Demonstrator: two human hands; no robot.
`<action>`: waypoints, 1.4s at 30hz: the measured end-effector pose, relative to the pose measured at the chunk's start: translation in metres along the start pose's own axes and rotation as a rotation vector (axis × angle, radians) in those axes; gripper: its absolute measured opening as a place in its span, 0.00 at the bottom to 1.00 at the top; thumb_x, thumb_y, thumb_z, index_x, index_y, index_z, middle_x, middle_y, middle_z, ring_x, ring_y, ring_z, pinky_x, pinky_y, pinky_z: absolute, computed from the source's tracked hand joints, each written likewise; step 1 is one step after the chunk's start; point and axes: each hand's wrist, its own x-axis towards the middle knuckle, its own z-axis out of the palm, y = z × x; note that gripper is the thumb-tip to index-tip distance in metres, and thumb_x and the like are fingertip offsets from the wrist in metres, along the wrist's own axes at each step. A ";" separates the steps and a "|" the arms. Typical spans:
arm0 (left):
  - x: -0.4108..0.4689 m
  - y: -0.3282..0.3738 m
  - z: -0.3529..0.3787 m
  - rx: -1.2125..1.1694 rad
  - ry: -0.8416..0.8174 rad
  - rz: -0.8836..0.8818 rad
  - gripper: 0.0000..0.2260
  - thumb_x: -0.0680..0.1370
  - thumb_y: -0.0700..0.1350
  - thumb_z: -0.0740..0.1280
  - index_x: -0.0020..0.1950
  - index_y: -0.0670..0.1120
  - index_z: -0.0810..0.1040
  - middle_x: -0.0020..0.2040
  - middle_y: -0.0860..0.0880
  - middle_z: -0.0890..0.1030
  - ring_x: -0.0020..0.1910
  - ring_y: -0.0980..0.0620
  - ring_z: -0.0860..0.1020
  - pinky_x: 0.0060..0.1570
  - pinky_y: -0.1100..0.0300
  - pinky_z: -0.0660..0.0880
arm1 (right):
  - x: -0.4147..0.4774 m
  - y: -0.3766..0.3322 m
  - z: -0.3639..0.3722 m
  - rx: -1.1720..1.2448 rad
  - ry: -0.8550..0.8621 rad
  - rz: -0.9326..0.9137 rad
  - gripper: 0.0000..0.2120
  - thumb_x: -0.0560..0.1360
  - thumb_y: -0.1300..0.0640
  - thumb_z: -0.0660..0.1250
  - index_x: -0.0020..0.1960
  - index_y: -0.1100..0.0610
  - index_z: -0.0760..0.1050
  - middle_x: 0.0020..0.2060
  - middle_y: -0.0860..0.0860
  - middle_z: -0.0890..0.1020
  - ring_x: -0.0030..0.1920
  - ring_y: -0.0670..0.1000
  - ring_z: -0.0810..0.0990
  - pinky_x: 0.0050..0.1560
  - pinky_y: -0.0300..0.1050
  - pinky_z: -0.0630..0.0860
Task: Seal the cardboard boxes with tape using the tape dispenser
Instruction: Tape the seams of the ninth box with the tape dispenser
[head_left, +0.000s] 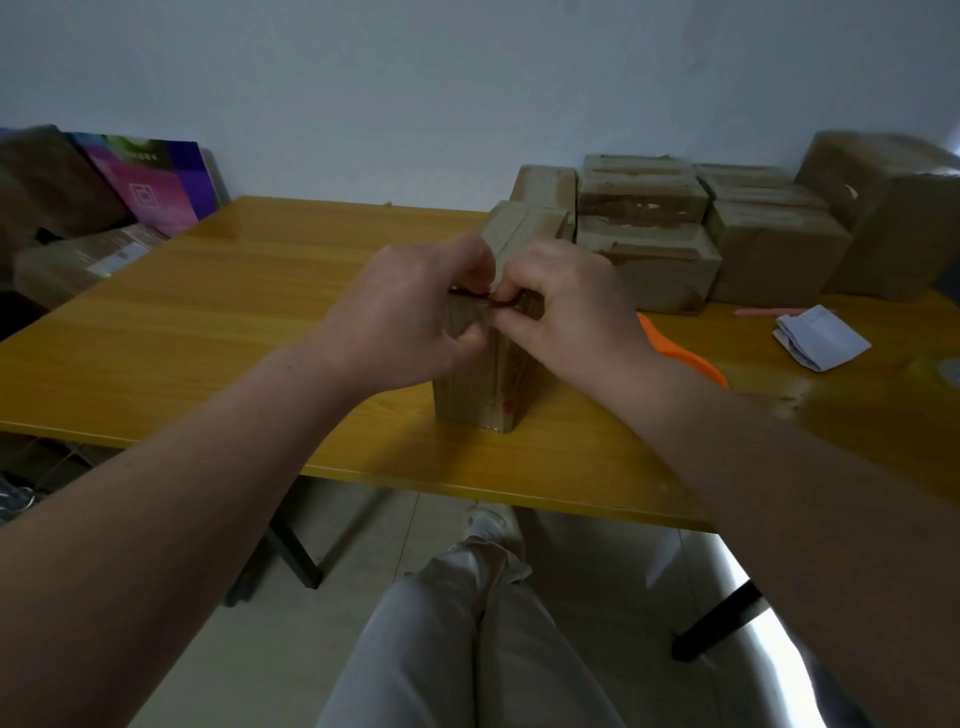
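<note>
Pinches top flaps of upright box (467, 384), at middle of table (208, 312), with curled fingers of left hand (410, 312) and right hand (571, 306). Risks flaps springing open, or tall box tipping, on letting go to reach orange tool (685, 358), likely the dispenser.

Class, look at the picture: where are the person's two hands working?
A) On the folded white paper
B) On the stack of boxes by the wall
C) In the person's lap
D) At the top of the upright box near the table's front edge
D: the left hand and the right hand both pinch at the top of the upright box, fingers curled.
</note>
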 end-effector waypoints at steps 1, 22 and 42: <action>0.000 0.000 0.000 -0.006 -0.002 0.000 0.15 0.67 0.47 0.66 0.51 0.43 0.76 0.46 0.50 0.82 0.43 0.53 0.79 0.41 0.68 0.71 | 0.000 0.000 0.000 -0.002 0.008 -0.006 0.03 0.70 0.60 0.72 0.41 0.58 0.79 0.41 0.50 0.77 0.46 0.53 0.76 0.42 0.48 0.73; 0.014 0.023 0.000 -0.686 0.489 -0.585 0.20 0.74 0.42 0.72 0.65 0.42 0.76 0.56 0.47 0.81 0.55 0.55 0.79 0.59 0.53 0.76 | 0.028 -0.019 -0.043 0.045 0.247 0.076 0.09 0.73 0.49 0.70 0.50 0.52 0.82 0.41 0.48 0.79 0.42 0.47 0.77 0.42 0.46 0.76; -0.002 0.046 -0.001 0.151 0.064 -0.186 0.35 0.76 0.67 0.45 0.78 0.52 0.42 0.78 0.46 0.40 0.73 0.45 0.62 0.51 0.54 0.74 | 0.033 -0.026 -0.050 0.269 0.388 0.318 0.09 0.74 0.53 0.69 0.41 0.59 0.80 0.35 0.48 0.81 0.39 0.46 0.78 0.45 0.49 0.76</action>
